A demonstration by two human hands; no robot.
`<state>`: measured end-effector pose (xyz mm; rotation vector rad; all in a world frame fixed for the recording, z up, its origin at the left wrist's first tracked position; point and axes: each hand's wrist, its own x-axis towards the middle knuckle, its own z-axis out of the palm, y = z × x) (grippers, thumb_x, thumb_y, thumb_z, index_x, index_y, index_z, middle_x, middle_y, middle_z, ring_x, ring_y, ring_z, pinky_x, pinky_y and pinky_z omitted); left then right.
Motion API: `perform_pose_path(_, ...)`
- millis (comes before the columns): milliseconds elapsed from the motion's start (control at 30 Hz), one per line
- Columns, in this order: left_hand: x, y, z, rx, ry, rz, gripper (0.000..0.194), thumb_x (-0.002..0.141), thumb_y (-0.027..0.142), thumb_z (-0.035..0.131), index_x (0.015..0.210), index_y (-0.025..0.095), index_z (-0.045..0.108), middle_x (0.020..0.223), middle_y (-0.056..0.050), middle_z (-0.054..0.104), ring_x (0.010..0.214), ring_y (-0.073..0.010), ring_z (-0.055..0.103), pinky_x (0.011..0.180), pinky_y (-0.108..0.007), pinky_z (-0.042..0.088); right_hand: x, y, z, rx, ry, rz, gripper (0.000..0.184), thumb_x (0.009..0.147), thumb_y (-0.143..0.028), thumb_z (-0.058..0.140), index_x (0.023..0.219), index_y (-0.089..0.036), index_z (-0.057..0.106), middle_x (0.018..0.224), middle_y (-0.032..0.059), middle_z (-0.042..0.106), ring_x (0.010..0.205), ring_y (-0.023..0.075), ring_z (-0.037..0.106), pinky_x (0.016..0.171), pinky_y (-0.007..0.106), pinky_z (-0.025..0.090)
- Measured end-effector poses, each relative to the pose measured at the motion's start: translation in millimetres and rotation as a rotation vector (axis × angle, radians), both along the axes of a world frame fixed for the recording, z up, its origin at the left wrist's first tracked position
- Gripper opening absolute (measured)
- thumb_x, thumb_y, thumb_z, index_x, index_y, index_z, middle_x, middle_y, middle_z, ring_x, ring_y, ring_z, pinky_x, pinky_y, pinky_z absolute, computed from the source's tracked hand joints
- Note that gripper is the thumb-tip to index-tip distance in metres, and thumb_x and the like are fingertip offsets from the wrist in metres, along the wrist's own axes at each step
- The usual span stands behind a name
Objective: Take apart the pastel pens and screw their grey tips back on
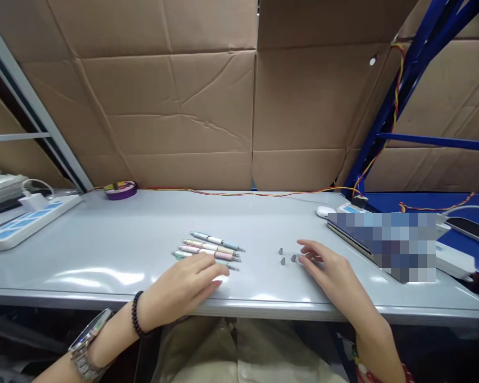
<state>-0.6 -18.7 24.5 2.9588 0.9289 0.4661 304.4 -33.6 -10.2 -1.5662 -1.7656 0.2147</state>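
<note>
Several slim click pens lie side by side on the grey table [151, 218], slanting down to the right. They include a light blue pen [213, 239], a pale yellow pen [207, 246], a pink pen [219, 255] and a green pen [180, 254] nearest me. My left hand [187, 282] rests over the green pen, covering its middle, with thumb and index finger apart. Three small dark grey cone-shaped pieces [282, 261] stand on the tabletop to the right. Beside the rightmost piece, my right hand [329, 268] hovers with fingers spread, its thumb tip very close to it.
A purple tape roll [121, 190] sits at the back left. Power strips lie at the left [32, 221] and right [455, 260]. At right are a white mouse [324, 211] and a blurred-out flat stack [351, 242]. Twisted wires [239, 193] run along the back below cardboard.
</note>
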Motion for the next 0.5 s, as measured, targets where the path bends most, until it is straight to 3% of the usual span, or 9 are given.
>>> perform_pose_path(67, 1, -18, 3.5, -0.180, 0.053, -0.077, 0.015, 0.088, 0.017, 0.045, 0.096, 0.023, 0.056, 0.081, 0.001, 0.062, 0.075, -0.0130, 0.056, 0.068, -0.022, 0.043, -2, -8, 9.2, 0.085, 0.049, -0.063, 0.025, 0.087, -0.033, 0.047, 0.104, -0.020, 0.060, 0.096, 0.0069, 0.066, 0.082, 0.0210, 0.063, 0.072, 0.034, 0.051)
perform_pose_path(133, -1, -38, 4.0, -0.267, 0.129, -0.114, 0.010, 0.085, 0.017, 0.050, 0.084, 0.025, 0.056, 0.073, 0.005, 0.062, 0.072, -0.0125, 0.057, 0.069, -0.022, 0.042, -8, -24, 19.1, 0.112, 0.091, -0.025, 0.021, 0.087, -0.034, 0.048, 0.096, -0.022, 0.062, 0.091, 0.0051, 0.067, 0.073, 0.0180, 0.062, 0.064, 0.029, 0.051)
perform_pose_path(167, -3, -47, 2.1, -0.284, 0.166, -0.110, 0.010, 0.083, 0.016, 0.052, 0.080, 0.025, 0.056, 0.072, 0.005, 0.063, 0.070, -0.0130, 0.058, 0.068, -0.023, 0.042, -12, -34, 22.4, 0.076, 0.090, 0.080, 0.017, 0.087, -0.032, 0.049, 0.090, -0.023, 0.063, 0.086, 0.0034, 0.067, 0.070, 0.0164, 0.062, 0.062, 0.026, 0.051)
perform_pose_path(233, -8, -63, -7.8, -0.329, 0.250, -0.108, 0.012, 0.080, 0.014, 0.053, 0.077, 0.025, 0.058, 0.070, 0.005, 0.065, 0.065, -0.0133, 0.060, 0.059, -0.023, 0.042, -26, -53, 21.9, -0.105, -0.038, 0.498, 0.014, 0.086, -0.023, 0.051, 0.081, -0.025, 0.064, 0.074, -0.0014, 0.068, 0.062, 0.0126, 0.061, 0.054, 0.019, 0.048)
perform_pose_path(300, -14, -70, -26.9, -0.445, 0.350, -0.184, 0.015, 0.077, 0.011, 0.055, 0.076, 0.025, 0.061, 0.061, 0.007, 0.064, 0.052, -0.0117, 0.059, 0.047, -0.021, 0.039, -46, -64, 8.4, -0.217, -0.278, 0.805, 0.017, 0.077, -0.013, 0.058, 0.074, -0.027, 0.066, 0.064, -0.0050, 0.067, 0.052, 0.0112, 0.059, 0.045, 0.018, 0.043)
perform_pose_path(333, -17, -70, -39.8, -0.439, 0.387, -0.166, 0.017, 0.075, 0.010, 0.056, 0.072, 0.025, 0.061, 0.055, 0.007, 0.062, 0.048, -0.0128, 0.059, 0.044, -0.022, 0.037, -58, -65, -3.0, -0.190, -0.358, 0.831, 0.020, 0.074, -0.010, 0.059, 0.067, -0.026, 0.066, 0.055, -0.0059, 0.064, 0.043, 0.0105, 0.054, 0.037, 0.019, 0.037)
perform_pose_path(400, -18, -61, -70.2, -0.407, 0.346, -0.055, 0.015, 0.076, 0.013, 0.056, 0.077, 0.026, 0.064, 0.065, 0.005, 0.068, 0.058, -0.0152, 0.064, 0.051, -0.022, 0.043, -81, -55, -30.8, -0.058, -0.340, 0.775, 0.024, 0.072, -0.009, 0.057, 0.054, -0.024, 0.063, 0.043, -0.0057, 0.056, 0.035, 0.0106, 0.047, 0.033, 0.021, 0.033)
perform_pose_path(500, -12, -37, -117.8, -0.337, 0.199, 0.129, 0.025, 0.083, 0.015, 0.051, 0.103, 0.024, 0.062, 0.097, -0.002, 0.069, 0.083, -0.0196, 0.065, 0.069, -0.026, 0.049, -104, -23, -72.1, -0.009, -0.179, 0.595, 0.034, 0.086, -0.014, 0.043, 0.062, -0.024, 0.064, 0.057, -0.0037, 0.062, 0.050, 0.0120, 0.056, 0.047, 0.019, 0.046)
